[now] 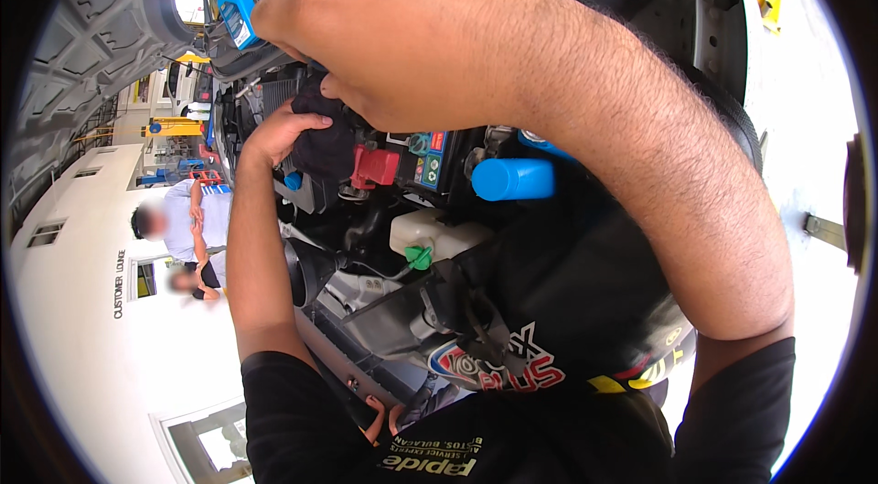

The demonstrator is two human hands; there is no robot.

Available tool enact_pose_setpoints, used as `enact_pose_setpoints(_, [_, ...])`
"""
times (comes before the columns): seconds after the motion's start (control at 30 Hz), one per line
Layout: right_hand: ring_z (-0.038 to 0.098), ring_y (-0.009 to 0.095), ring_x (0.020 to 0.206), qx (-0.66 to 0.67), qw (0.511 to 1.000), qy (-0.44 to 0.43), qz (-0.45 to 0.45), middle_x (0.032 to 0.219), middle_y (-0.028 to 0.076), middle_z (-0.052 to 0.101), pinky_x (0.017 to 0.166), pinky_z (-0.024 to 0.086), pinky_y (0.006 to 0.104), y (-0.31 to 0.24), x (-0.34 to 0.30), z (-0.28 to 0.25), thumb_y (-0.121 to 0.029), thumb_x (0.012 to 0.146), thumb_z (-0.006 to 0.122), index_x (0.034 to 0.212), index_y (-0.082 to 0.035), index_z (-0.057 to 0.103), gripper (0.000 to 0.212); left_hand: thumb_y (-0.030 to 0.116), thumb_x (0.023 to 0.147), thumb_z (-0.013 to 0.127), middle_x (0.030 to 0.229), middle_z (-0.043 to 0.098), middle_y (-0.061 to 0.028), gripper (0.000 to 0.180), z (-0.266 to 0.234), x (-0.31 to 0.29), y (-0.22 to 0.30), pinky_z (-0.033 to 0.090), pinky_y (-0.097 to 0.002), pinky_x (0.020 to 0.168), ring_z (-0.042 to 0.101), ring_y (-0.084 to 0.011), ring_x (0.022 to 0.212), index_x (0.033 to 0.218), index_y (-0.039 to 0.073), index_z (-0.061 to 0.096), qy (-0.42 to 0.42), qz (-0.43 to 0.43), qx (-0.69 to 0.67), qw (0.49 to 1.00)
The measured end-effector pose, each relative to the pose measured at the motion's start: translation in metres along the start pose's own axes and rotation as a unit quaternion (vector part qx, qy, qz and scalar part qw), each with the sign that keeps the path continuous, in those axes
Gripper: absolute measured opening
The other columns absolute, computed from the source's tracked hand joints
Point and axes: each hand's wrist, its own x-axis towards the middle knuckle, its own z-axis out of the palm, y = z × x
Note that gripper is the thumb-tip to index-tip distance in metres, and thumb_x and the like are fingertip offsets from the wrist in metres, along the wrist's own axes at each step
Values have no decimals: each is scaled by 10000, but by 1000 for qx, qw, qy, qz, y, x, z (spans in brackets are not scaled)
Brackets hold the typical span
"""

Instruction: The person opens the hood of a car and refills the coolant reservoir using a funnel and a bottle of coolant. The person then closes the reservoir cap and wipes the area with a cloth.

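My left hand (274,138) is closed on a bunched black cloth (322,136) over the engine bay, thumb lying across the cloth. Above and to its right, my right hand (384,36) is curled, large and close to the view. Its back hides most of its fingers and whatever they hold. Just past its knuckles stands a blue bottle (236,8); I cannot tell whether the fingers touch it. Right of the cloth are a red terminal cover (375,166) and a battery (430,162) with a coloured label.
A second blue container (514,179) sits below my right forearm. Nearer lies a whitish reservoir (430,235) with a green cap (419,257). A black fender cover (585,274) drapes the near side. The raised hood (101,45) is at left; two people (206,219) stand beyond.
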Motion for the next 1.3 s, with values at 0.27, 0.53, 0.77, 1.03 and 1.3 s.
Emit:
enact_pose_setpoints(0.27, [784, 288, 1021, -4, 1000, 1, 4, 1052, 138, 795, 872, 645, 398, 1, 0, 4, -291, 875, 849, 1155, -32, 744, 396, 72, 797, 776, 1206, 741, -66, 538, -7, 18, 19, 537, -343, 1003, 699, -185, 1078, 1324, 31, 675, -58, -60, 101, 991])
enact_pose_setpoints(0.53, [784, 289, 994, 5, 1000, -14, 11, 1044, 126, 793, 860, 643, 394, 7, -2, -1, -256, 859, 850, 1121, -39, 754, 353, 149, 796, 770, 1177, 746, -66, 476, 1, 25, 29, 533, -341, 980, 691, -176, 1054, 1257, 37, 720, -62, 3, 212, 975])
enact_pose_setpoints(0.77, [782, 298, 959, 33, 999, -27, -4, 1004, 143, 783, 840, 638, 386, 3, 1, -8, -198, 849, 845, 1112, -5, 722, 348, 168, 860, 689, 1090, 783, -107, 338, -36, 31, -14, 601, -413, 935, 757, -251, 970, 1163, 21, 724, -22, -75, -145, 986])
enact_pose_setpoints(1.03, [780, 308, 919, 53, 997, -48, -11, 958, 162, 772, 817, 633, 377, 5, 0, -16, -132, 838, 839, 1101, 33, 686, 346, 219, 899, 597, 1159, 774, -122, 365, 24, 16, -19, 585, -474, 991, 746, -322, 1051, 1196, 39, 707, 45, -23, -388, 920])
enact_pose_setpoints(1.3, [781, 320, 931, 91, 992, -84, -28, 957, 200, 766, 841, 636, 368, 4, -3, -26, -75, 808, 842, 1125, 100, 656, 407, 255, 907, 584, 1173, 774, -94, 365, 28, 9, -32, 593, -475, 965, 743, -303, 1076, 1195, 69, 712, 50, -9, -411, 910])
